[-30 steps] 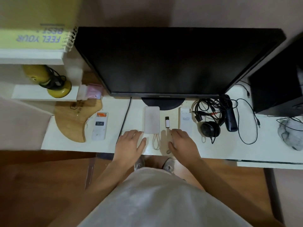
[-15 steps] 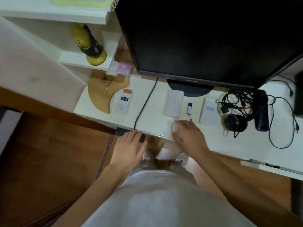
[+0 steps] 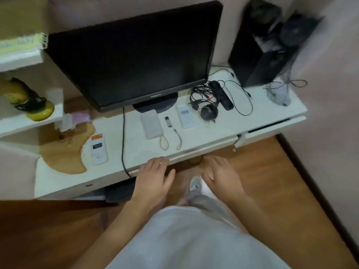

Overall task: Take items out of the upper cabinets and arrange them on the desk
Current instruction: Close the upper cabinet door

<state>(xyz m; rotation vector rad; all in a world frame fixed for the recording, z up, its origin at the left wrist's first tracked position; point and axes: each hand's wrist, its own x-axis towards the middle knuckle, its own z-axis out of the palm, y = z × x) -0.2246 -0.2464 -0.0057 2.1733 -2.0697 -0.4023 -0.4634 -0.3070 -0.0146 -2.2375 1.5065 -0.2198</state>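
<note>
Two hands are in view, both empty. At far left, a white remote (image 3: 99,149) with an orange label lies flat on the desk (image 3: 258,115), just beside the wooden inlay (image 3: 64,152). The left hand (image 3: 154,177) is spread, fingers straight, with fingertips (image 3: 161,162) resting on the desk's front edge; it grips nothing. Beyond it, in a row before the monitor (image 3: 136,55), lie a white power bank (image 3: 152,124), a USB stick (image 3: 168,121) and a flat white device (image 3: 185,116), each apart. The right hand (image 3: 221,175) hangs relaxed over the floor (image 3: 272,171), clear of the desk, fingers loosely extended. Headphones (image 3: 208,112) lie further right.
</note>
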